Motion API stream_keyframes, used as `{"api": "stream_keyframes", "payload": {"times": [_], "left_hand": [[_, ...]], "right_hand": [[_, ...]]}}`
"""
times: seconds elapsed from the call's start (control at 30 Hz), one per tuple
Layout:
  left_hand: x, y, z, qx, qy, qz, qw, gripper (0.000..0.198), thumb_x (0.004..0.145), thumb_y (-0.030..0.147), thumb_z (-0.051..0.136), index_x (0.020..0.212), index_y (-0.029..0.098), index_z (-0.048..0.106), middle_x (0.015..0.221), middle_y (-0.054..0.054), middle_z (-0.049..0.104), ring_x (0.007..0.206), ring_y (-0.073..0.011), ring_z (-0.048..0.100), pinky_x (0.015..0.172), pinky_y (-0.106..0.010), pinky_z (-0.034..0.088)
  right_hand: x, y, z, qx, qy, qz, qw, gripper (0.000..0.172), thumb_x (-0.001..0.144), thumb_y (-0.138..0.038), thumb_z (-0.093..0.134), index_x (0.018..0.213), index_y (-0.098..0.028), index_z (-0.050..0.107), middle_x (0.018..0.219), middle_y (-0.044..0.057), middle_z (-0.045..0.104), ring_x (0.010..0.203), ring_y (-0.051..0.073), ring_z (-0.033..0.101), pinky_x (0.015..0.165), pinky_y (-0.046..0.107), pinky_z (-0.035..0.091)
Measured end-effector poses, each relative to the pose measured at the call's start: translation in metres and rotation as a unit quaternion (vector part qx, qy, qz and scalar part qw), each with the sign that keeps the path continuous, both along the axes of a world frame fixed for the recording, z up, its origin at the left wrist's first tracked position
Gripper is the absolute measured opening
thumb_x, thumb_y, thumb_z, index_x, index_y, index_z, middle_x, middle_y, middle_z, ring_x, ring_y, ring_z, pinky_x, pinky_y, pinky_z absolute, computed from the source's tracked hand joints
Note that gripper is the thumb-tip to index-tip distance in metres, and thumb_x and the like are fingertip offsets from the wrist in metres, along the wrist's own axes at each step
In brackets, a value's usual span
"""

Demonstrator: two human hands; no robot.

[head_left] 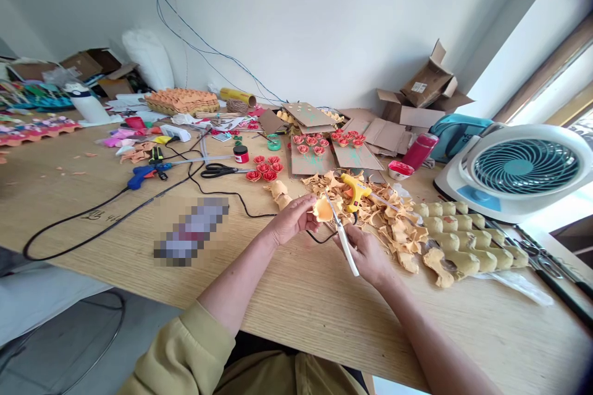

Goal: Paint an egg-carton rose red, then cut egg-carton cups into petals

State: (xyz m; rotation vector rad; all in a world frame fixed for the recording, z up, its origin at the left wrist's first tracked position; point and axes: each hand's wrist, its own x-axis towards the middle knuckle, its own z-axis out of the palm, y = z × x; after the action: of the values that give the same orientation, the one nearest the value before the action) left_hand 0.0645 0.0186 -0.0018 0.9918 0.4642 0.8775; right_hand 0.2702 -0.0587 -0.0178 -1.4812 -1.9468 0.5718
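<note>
My left hand (pixel 296 217) pinches a cream-orange egg-carton cup (pixel 323 210) above the table. White-handled scissors (pixel 343 241) are gripped in my right hand (pixel 365 253), their blades at the cup's right edge. Behind both hands spreads a heap of orange carton scraps (pixel 393 228), with a yellow glue gun (pixel 356 191) lying on it. A few cut cups (pixel 278 192) stand just beyond my left hand. Farther back are red paper flowers (pixel 264 170), some on the table and others on cardboard pieces (pixel 312 160).
A white fan (pixel 514 166) and an egg tray (pixel 467 241) occupy the right side. Black-handled scissors (pixel 222 170), a blue glue gun (pixel 146 174) and its looping cord lie to the left. A red paint jar (pixel 241 154) and a pink bottle (pixel 420 151) stand farther back.
</note>
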Motion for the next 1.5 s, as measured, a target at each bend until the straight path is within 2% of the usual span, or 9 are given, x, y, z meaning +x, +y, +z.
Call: {"api": "stream_keyframes", "payload": {"times": [0.1,0.23,0.37,0.6,0.8,0.93,1.17,1.5], "left_hand": [[0.001,0.0,-0.001,0.013,-0.016,-0.002,1.0,0.061,0.071,0.063,0.078,0.105,0.017,0.06,0.09,-0.005,0.067,0.072,-0.0155,0.069,0.061,-0.025,0.056],[0.005,-0.004,0.002,0.091,0.019,0.04,0.995,0.066,0.064,0.043,0.091,0.116,0.02,0.057,0.108,-0.005,0.063,0.084,-0.016,0.07,0.073,-0.028,0.058],[0.01,-0.006,0.0,0.145,0.044,0.086,0.985,0.055,0.068,0.035,0.088,0.11,0.018,0.057,0.108,-0.004,0.059,0.083,-0.0162,0.069,0.071,-0.027,0.057],[0.014,-0.007,-0.005,0.171,0.05,0.117,0.977,0.048,0.073,0.032,0.083,0.11,0.018,0.056,0.11,-0.005,0.059,0.086,-0.0149,0.068,0.075,-0.027,0.057],[0.014,-0.007,-0.006,0.19,0.072,0.109,0.973,0.043,0.07,0.024,0.084,0.102,0.018,0.056,0.102,-0.002,0.059,0.088,-0.0119,0.065,0.083,-0.026,0.055],[0.015,-0.01,-0.005,0.212,0.098,0.09,0.968,0.043,0.069,0.024,0.084,0.102,0.018,0.058,0.102,-0.004,0.062,0.091,-0.0134,0.064,0.086,-0.027,0.054],[0.016,-0.012,-0.001,0.187,0.066,0.083,0.977,0.042,0.069,0.024,0.084,0.102,0.018,0.058,0.101,-0.003,0.064,0.091,-0.0133,0.065,0.089,-0.028,0.053],[0.013,-0.008,-0.003,0.075,0.0,0.094,0.993,0.047,0.072,0.033,0.082,0.11,0.017,0.059,0.107,-0.006,0.071,0.087,-0.0181,0.072,0.081,-0.032,0.059]], "right_hand": [[-0.002,0.001,-0.001,-0.007,0.01,-0.027,1.0,0.045,0.093,-0.059,0.046,0.067,-0.024,0.039,0.057,-0.004,0.044,0.053,0.012,0.038,0.052,0.026,0.028],[-0.003,0.003,-0.002,-0.011,0.018,-0.054,0.998,0.048,0.092,-0.063,0.046,0.066,-0.024,0.038,0.056,-0.004,0.043,0.053,0.012,0.037,0.052,0.026,0.028],[-0.003,0.003,-0.002,-0.009,0.02,-0.06,0.998,0.049,0.092,-0.065,0.046,0.065,-0.024,0.037,0.056,-0.004,0.043,0.053,0.012,0.037,0.052,0.026,0.028],[-0.004,0.002,0.002,-0.038,0.054,-0.046,0.997,0.049,0.091,-0.068,0.045,0.068,-0.025,0.039,0.056,-0.004,0.046,0.054,0.013,0.042,0.053,0.026,0.031],[-0.004,0.003,0.004,-0.042,0.037,-0.029,0.998,0.044,0.092,-0.062,0.044,0.071,-0.024,0.04,0.06,-0.003,0.048,0.057,0.014,0.043,0.055,0.026,0.032],[-0.002,0.002,0.006,-0.035,0.025,-0.031,0.999,0.039,0.093,-0.058,0.043,0.074,-0.024,0.04,0.065,-0.003,0.05,0.06,0.014,0.045,0.057,0.027,0.034],[-0.004,-0.001,0.009,-0.034,0.036,-0.035,0.998,0.041,0.093,-0.06,0.04,0.072,-0.025,0.039,0.064,-0.002,0.051,0.059,0.015,0.046,0.056,0.027,0.034],[-0.007,0.004,0.003,-0.058,0.088,-0.037,0.994,0.047,0.091,-0.065,0.043,0.066,-0.025,0.04,0.055,-0.002,0.049,0.055,0.015,0.045,0.055,0.027,0.036]]}}
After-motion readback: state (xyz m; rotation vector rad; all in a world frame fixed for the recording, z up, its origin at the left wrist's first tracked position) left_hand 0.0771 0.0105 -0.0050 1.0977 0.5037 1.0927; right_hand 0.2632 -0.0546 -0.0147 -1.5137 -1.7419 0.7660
